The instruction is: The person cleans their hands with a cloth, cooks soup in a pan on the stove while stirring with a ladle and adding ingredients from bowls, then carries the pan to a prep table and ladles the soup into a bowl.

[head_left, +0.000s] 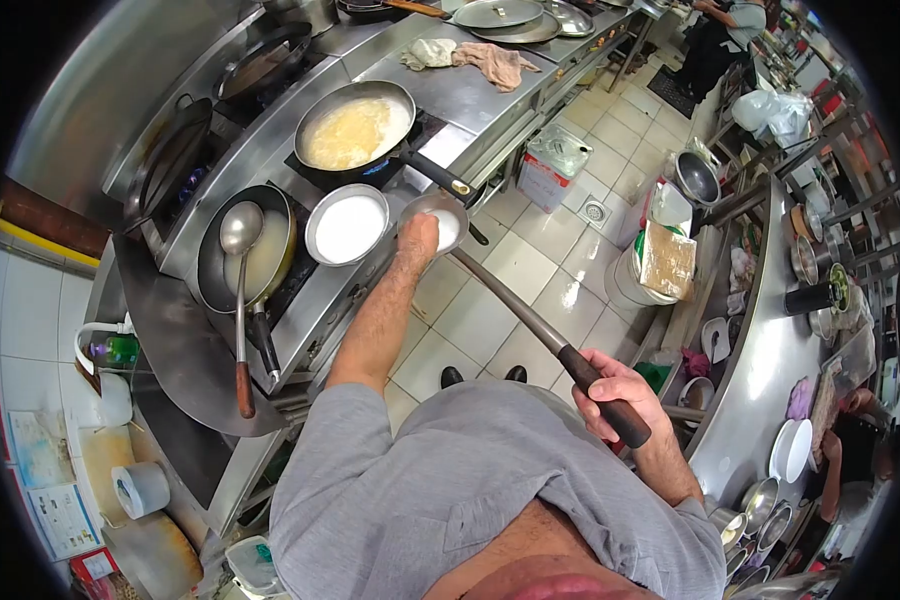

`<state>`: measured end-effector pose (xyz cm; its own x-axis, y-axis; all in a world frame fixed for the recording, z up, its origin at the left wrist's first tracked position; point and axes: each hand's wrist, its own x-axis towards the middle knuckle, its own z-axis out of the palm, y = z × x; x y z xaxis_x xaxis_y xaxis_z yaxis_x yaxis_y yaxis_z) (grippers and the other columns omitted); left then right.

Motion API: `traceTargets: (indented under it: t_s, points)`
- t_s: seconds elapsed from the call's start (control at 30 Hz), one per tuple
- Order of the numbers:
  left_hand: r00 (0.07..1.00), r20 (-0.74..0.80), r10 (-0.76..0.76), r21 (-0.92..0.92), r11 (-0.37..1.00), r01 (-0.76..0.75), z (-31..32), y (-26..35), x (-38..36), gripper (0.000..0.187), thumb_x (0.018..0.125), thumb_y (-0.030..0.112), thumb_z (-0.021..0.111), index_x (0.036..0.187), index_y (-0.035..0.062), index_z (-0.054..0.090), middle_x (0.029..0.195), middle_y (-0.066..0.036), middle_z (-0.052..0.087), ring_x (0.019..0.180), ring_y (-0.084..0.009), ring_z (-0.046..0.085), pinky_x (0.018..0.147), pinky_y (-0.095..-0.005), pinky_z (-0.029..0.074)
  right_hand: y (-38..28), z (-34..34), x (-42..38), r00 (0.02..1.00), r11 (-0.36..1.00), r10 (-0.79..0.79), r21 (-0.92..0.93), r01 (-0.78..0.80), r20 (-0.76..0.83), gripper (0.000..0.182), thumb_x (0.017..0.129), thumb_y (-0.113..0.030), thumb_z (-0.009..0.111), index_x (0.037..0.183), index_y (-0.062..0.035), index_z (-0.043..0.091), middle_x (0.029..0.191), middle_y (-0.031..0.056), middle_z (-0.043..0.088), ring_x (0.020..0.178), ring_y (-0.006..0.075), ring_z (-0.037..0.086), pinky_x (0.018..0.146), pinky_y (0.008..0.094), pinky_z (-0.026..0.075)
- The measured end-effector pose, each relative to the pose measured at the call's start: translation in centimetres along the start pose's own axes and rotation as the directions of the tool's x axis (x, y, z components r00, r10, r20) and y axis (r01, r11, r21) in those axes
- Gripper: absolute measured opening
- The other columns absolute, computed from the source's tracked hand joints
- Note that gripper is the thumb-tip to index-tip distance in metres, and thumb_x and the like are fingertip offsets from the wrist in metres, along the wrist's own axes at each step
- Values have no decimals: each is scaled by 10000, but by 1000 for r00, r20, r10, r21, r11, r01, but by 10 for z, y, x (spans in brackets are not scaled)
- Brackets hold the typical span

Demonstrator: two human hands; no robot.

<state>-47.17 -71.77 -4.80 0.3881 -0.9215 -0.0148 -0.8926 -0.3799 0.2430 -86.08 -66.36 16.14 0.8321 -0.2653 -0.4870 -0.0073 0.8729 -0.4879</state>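
My right hand (620,395) grips the dark handle end of a long ladle (510,302), which slants across in front of me. At its far end, the round ladle bowl holds something white, and my left hand (419,236) is closed in a fist right over it. Whatever those fingers hold is hidden. Just left of the ladle bowl stands a metal bowl (313,238) filled with a smooth white substance (350,228). Behind it, a black-handled pan (404,98) contains a pale yellow, frothy mixture (348,134).
On the left burner, another pan (210,270) holds cloudy liquid, with a second ladle (241,320) resting across it. Cloths (492,65) lie on the steel counter. A lidded bucket (632,275) and a box (553,165) stand on the tiled floor. A person (725,40) is at the far end.
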Motion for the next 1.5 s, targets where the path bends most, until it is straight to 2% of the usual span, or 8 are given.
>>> traceTargets:
  t_s: [0.17, 0.33, 0.5, 0.77, 0.93, 1.03, 1.37, 1.5]
  points:
    - [989, -101, -111, -56, 993, 106, 5, 9, -1, 159, 753, 43, 523, 821, 12, 663, 878, -189, 647, 852, -348, 632, 740, -417, 520, 2, -2, -4, 1000, 1000, 19, 19, -19, -25, 447, 752, -77, 608, 1136, -31, 385, 620, 128, 516, 366, 186, 448, 289, 282, 351]
    - [980, 139, 144, 29, 988, -149, 17, 28, -3, 168, 708, 39, 582, 854, 63, 662, 873, -186, 634, 869, -341, 616, 778, -427, 492, 0, -8, -9, 1000, 1000, 16, 13, -16, -17, 459, 752, -79, 612, 1145, -26, 380, 623, 123, 519, 373, 184, 454, 291, 283, 352]
    - [964, 239, 118, 62, 989, -137, 12, 29, -9, 160, 745, 69, 559, 842, 23, 677, 905, -209, 640, 863, -353, 628, 771, -420, 508, 1, -19, -15, 1000, 1000, 20, 13, -19, -25, 463, 751, -80, 613, 1146, -24, 378, 621, 122, 516, 377, 188, 466, 292, 285, 356]
    - [959, 233, 163, -294, 952, -90, 18, 49, -10, 436, 767, 79, 536, 1202, 54, 520, 1087, -174, 598, 1031, -329, 558, 910, -416, 436, 0, -43, -20, 1000, 1000, 2, 27, -1, -10, 423, 762, -84, 595, 1134, -38, 401, 633, 130, 519, 345, 207, 457, 288, 299, 353]
    - [927, 335, 171, -238, 967, -93, 18, 60, -19, 462, 843, 160, 454, 1299, 100, 413, 1156, -162, 566, 1080, -326, 524, 938, -420, 408, -1, -66, -29, 999, 991, -16, 129, 20, -29, 393, 766, -58, 572, 1128, -59, 419, 635, 137, 518, 328, 213, 442, 282, 308, 349]
    - [913, 384, 140, -141, 986, -92, 34, 80, -15, 460, 882, 259, 434, 1319, 120, 394, 1158, -195, 556, 1112, -343, 499, 935, -518, 358, -7, -76, -36, 1000, 991, -16, 130, 18, -20, 395, 766, -50, 567, 1131, -67, 417, 637, 140, 519, 321, 214, 434, 282, 308, 349]
    - [952, 274, 138, -290, 955, -56, 30, 140, -14, 548, 890, 399, 471, 1343, 110, 361, 1245, -138, 504, 1187, -297, 432, 985, -514, 259, -23, -104, -58, 996, 989, -54, 133, 63, -70, 392, 770, -46, 558, 1133, -73, 412, 646, 142, 512, 328, 217, 432, 294, 315, 357]
    - [989, -104, 107, -383, 913, -139, 10, 133, -31, 515, 829, 335, 591, 1265, 93, 462, 1256, -124, 502, 1188, -281, 434, 984, -466, 297, -33, -113, -63, 990, 983, -122, 128, 129, -64, 396, 773, -40, 550, 1142, -71, 410, 652, 143, 508, 328, 219, 427, 298, 316, 359]
